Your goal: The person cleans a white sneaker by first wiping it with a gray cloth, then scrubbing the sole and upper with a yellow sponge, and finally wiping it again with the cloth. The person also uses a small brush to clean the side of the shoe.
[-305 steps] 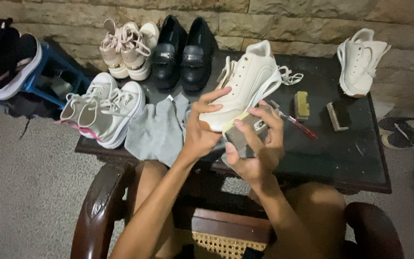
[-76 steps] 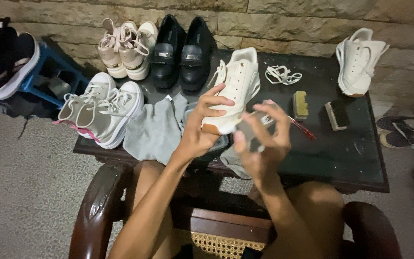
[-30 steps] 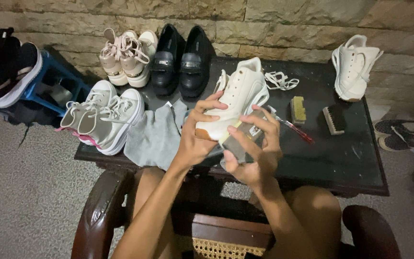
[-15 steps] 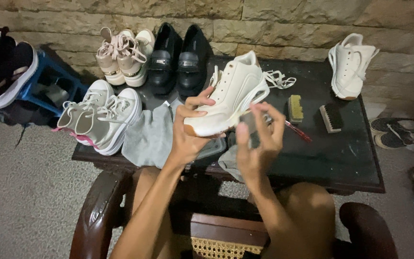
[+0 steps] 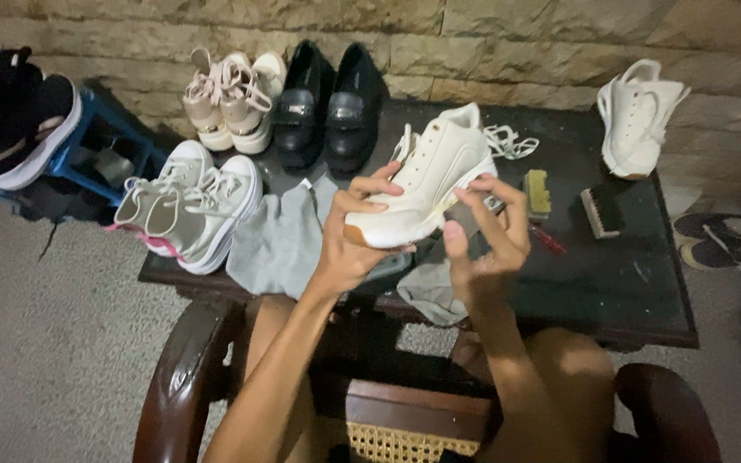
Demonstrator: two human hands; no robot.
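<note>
the left hand clamps the toe of a white sneaker, holding it above the dark table. the right hand sits by the sole's side, fingers curled on a small object, thumb apart (what it is, i cannot tell). the step looks like cleaning the sole's edge; the next move calls for a steady grip and a turn of the shoe. no packages, labels or signs show; a yellow-green block, a brush and loose white laces lie beyond.

Both hands raised, fingers curled, apparently gripping.
</note>
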